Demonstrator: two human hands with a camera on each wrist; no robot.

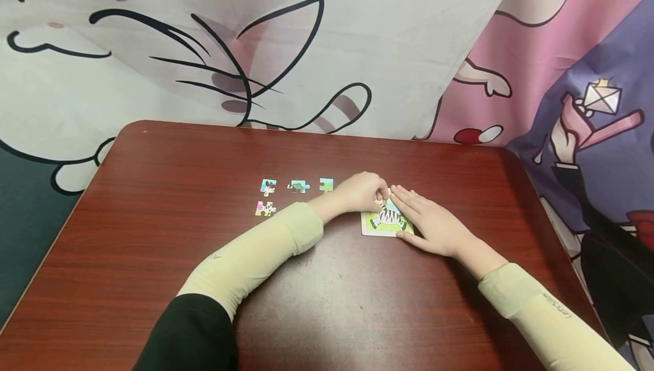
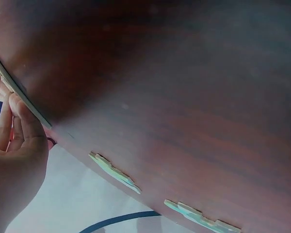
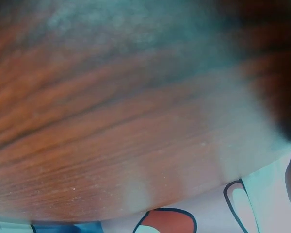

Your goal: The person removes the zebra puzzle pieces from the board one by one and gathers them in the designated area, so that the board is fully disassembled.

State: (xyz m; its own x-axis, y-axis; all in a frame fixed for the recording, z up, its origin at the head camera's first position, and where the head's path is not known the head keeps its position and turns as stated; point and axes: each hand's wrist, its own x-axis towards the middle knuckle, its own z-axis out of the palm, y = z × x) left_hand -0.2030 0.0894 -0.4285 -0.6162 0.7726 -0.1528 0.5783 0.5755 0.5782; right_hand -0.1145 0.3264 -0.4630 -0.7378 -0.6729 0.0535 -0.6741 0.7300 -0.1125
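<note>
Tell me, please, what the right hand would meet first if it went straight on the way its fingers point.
Probably the left hand, just ahead at the flat, white-bordered zebra puzzle, though the head view leaves their height difference unclear.

A square puzzle board (image 1: 390,224) with a pale rim lies flat, right of the table's (image 1: 327,314) middle, well apart from the far edge. It shows a striped zebra on green; the left hand's (image 1: 357,192) fingers bend over its upper part, and the right hand (image 1: 434,223) rests on its right side. Left of it lie four loose pieces: blue-and-green (image 1: 326,185), blue with dark green (image 1: 298,186), blue with black and white (image 1: 268,187), and, nearer, pink-and-white (image 1: 265,208).
</note>
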